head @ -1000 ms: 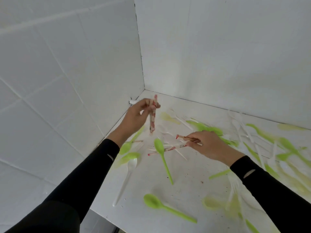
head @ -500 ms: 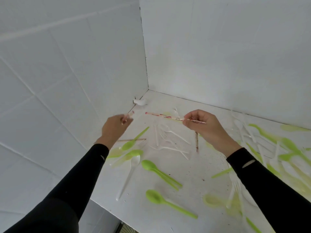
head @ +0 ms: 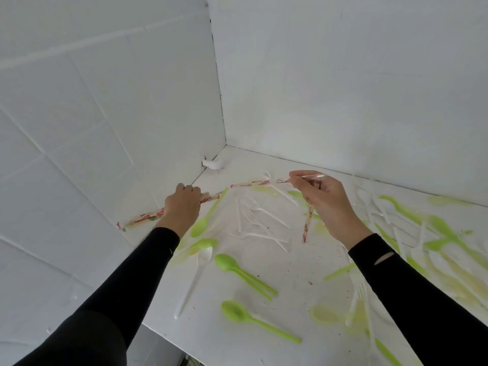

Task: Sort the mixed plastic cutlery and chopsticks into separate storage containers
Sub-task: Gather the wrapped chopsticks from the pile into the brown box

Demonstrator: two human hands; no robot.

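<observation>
Since 1 s ago your R hand has come up off the worktop w/ two wrapped chopsticks, and the bundle in your L hand has swung from upright to nearly level.

L fingers are curled tight round that chopstick bundle. Its ends stick out both sides of the fist, the long end pointing along the left wall.

R thumb & fingers pinch one level chopstick, which reaches toward the L hand w/o touching it. A 2nd chopstick hangs down from the same grip. Its lower tip is prob. just clear of the worktop, but that's hard to tell.

White forks lie between your hands, and a white spoon and paired green spoons nearer you. One more green spoon lies by the front edge. Twd the right edge there's more green & white cutlery, blurred. A small white scrap sits in the back-left corner.
</observation>
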